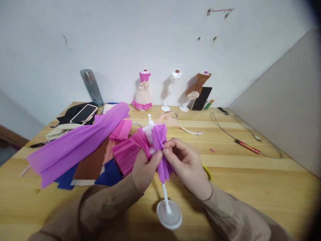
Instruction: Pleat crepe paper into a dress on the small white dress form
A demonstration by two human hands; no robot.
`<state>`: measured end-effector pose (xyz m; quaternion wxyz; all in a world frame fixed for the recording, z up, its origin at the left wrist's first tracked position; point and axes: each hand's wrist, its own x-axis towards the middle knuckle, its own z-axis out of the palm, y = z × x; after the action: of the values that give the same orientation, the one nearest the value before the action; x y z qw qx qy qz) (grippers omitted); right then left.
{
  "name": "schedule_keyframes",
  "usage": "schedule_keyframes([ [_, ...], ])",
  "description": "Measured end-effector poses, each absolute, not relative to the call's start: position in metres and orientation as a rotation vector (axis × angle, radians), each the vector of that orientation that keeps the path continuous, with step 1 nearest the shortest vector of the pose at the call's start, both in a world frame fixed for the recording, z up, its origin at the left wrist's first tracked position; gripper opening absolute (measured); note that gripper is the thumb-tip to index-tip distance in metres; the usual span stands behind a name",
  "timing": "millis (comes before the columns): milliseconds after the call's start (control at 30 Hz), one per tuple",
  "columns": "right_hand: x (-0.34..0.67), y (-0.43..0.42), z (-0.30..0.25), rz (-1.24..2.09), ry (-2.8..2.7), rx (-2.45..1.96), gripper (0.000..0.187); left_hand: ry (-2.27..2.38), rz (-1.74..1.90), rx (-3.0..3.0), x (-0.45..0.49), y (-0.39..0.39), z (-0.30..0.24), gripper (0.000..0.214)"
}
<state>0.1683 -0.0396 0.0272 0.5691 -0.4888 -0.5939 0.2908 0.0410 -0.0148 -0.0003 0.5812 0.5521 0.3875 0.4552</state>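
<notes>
A small white mannequin (148, 132) is held tilted above the table, its round base (170, 217) toward me. Gathered purple crepe paper (159, 134) covers one side of its body, with pink crepe paper (142, 139) on the other side. My left hand (144, 170) wraps round the mannequin at the waist, thumb pressed on the purple paper, its other fingers mostly hidden behind. Between thumb and forefinger, my right hand (188, 167) pinches the purple crepe paper at the waist.
Left lies a pile of crepe sheets with a long purple strip (82, 140) and a phone (84, 113). Along the wall stand a bottle (92, 87), a pink-dressed mannequin (144, 90), a bare mannequin (175, 78) and a brown-dressed one (200, 82). A looped cable (225, 129) lies right.
</notes>
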Motion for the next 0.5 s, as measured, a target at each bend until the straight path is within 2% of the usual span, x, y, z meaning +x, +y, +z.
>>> schedule_keyframes([
  [267,0.1695,-0.0364,0.0266,0.837,-1.209,-1.061,0.015,1.027,1.123,1.284,0.0397,-0.0153,0.0019,0.024],
  [500,0.1669,-0.0372,0.0265,0.723,-1.316,-1.100,0.011,0.822,1.082,1.421,0.0381,-0.0146,0.0048,0.025],
])
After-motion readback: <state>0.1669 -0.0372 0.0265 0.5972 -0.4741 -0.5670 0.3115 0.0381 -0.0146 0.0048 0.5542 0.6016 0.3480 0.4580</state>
